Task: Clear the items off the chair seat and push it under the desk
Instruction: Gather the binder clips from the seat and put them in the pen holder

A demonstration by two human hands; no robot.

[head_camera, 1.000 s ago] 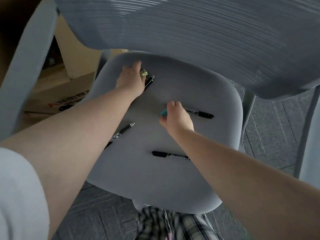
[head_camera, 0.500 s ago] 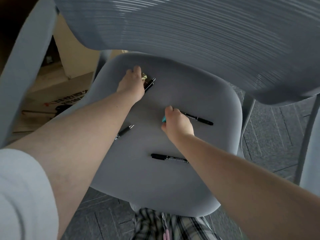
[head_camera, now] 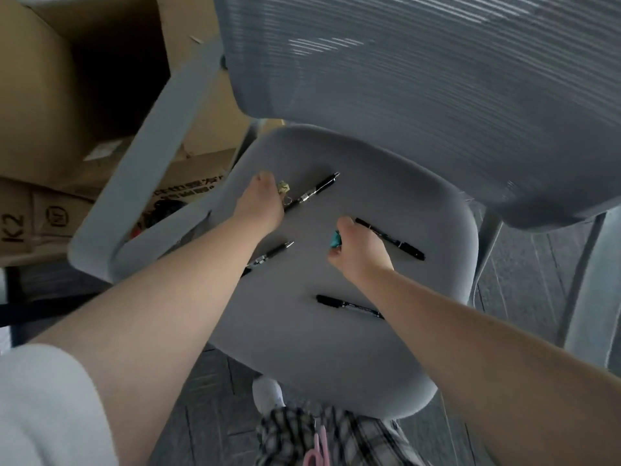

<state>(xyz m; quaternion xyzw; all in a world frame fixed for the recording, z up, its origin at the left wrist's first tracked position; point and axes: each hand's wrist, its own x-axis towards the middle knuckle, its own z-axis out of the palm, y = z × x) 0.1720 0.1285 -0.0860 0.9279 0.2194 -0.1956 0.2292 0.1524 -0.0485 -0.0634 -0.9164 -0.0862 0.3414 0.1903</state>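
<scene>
Grey chair seat [head_camera: 353, 348]: padded, soft, slightly dished, so pens won't roll far. Chair itself looks bulky; push it by the mesh backrest [head_camera: 420, 79] once the seat is cleared. Four black pens, all light, stiff, slick; pinch mid-barrel. Pen at seat rear [head_camera: 316, 190] touches left hand [head_camera: 258, 210], fingers curled at small yellowish clip [head_camera: 284, 187], grip unclear. Marker right of centre [head_camera: 400, 245] runs under right hand [head_camera: 361, 253], fingers closed on teal item [head_camera: 335, 239]. Pen left of centre [head_camera: 274, 253] and marker at seat front [head_camera: 346, 306] lie free.

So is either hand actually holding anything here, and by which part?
Right hand is closed on a small teal item; which part, hidden. Left hand rests at a pen; grip unclear.
</scene>
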